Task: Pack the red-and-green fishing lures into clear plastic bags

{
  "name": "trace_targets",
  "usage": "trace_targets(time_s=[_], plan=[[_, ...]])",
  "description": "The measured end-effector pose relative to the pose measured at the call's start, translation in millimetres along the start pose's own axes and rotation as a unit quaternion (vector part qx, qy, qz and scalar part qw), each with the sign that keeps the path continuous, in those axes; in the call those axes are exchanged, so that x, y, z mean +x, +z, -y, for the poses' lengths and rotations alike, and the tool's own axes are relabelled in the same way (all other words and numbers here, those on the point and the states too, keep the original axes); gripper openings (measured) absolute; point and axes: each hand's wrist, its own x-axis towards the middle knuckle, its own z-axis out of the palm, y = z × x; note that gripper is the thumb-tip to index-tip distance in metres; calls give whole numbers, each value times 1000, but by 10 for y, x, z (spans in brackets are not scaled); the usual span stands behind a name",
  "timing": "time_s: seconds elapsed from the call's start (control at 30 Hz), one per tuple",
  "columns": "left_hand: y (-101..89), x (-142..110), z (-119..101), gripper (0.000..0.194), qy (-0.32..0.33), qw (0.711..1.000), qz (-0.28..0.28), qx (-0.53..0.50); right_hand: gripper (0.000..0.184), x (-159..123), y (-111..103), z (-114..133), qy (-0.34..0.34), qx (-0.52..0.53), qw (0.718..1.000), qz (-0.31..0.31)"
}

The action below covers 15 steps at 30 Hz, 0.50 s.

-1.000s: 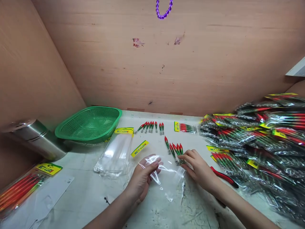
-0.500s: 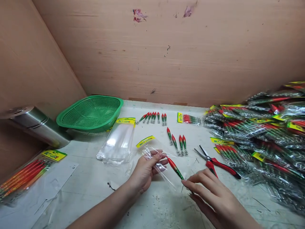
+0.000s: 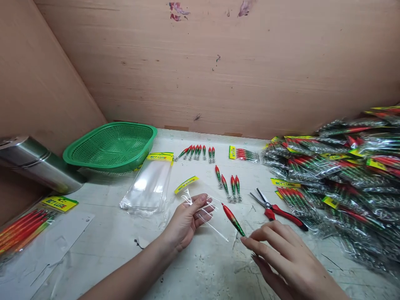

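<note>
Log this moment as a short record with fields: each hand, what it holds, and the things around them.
left hand: left hand pinches open a clear plastic sleeve with a yellow header card
right hand: right hand holds a red-and-green squid-jig lure by its tail, nose at the sleeve's mouth
loose lures: four more lures just beyond; a row of loose lures farther back
tool: red-handled pliers, right of the hands
supplies: stack of empty sleeves; green mesh basket
packed: heap of filled packets at right
</note>
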Motion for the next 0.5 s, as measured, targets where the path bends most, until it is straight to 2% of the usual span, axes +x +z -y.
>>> trace_targets(time_s=[0.13,0.23,0.37,0.5], plan=[[7,-47,86,28,-19,997,62,30,30,76,132,-1,0,-16,1000,-3],[8,-83,127,31,-31,991,116,57,27,139,257,46,18,-46,997,-62],[18,-109,132,32,-31,986,148,66,33,153,376,101,47,-43,992,-108],[34,-135,135,40,-28,985,160,62,21,153,463,140,91,-32,979,-180]])
